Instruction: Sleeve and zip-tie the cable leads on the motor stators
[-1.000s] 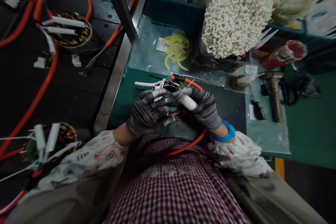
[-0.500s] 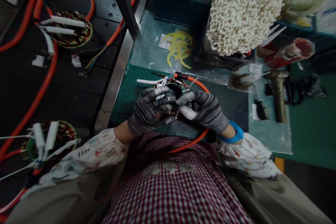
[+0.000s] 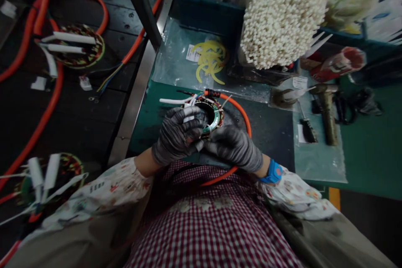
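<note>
A round wound coil ring (image 3: 215, 111) with a green rim, white sleeves and an orange cable (image 3: 243, 113) sits at the near edge of the green bench (image 3: 370, 155). My left hand (image 3: 177, 134), in a grey glove, is closed around the ring's left side and its white sleeves. In the same kind of glove, my right hand (image 3: 234, 148) lies low against the ring's near edge with fingers curled; what they pinch is hidden.
Further coil rings (image 3: 73, 44) with white sleeves and orange cables (image 3: 47, 109) lie on the dark surface at left. A bag of white pieces (image 3: 282, 16), yellow strips (image 3: 210, 58), a hammer (image 3: 326, 109) and a small tool (image 3: 306, 127) lie behind and to the right.
My right hand dropped from the top of the ring to its near edge, uncovering the green rim. The left hand kept its grip.
</note>
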